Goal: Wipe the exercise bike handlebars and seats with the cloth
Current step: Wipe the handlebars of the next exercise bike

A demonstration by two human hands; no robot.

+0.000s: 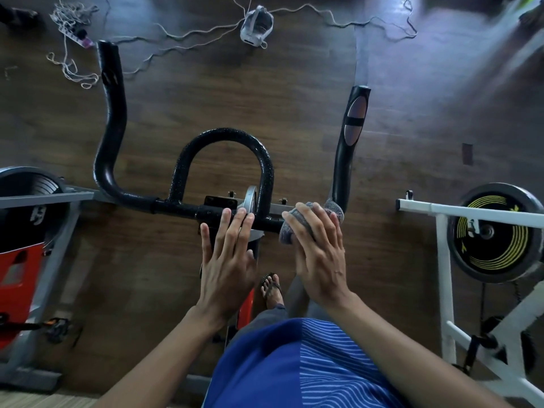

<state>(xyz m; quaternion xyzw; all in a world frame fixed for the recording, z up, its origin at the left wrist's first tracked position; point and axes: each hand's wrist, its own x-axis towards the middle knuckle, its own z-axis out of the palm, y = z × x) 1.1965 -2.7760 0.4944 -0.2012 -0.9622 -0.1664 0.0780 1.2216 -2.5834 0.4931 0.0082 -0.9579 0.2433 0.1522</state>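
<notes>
Black handlebars (112, 119) of an exercise bike spread below me, with a centre loop (223, 136) and a right grip carrying sensor pads (354, 119). My left hand (229, 254) lies flat with straight fingers on the middle of the crossbar. My right hand (319, 248) holds a grey cloth (334, 209) wrapped over the crossbar just right of the centre, near the base of the right grip. The seat is not in view.
A red and grey bike (26, 254) stands on the left and a white bike with a black and yellow flywheel (497, 231) on the right. A power strip (73, 36) with tangled cords and a white device (256, 25) lie on the wooden floor ahead.
</notes>
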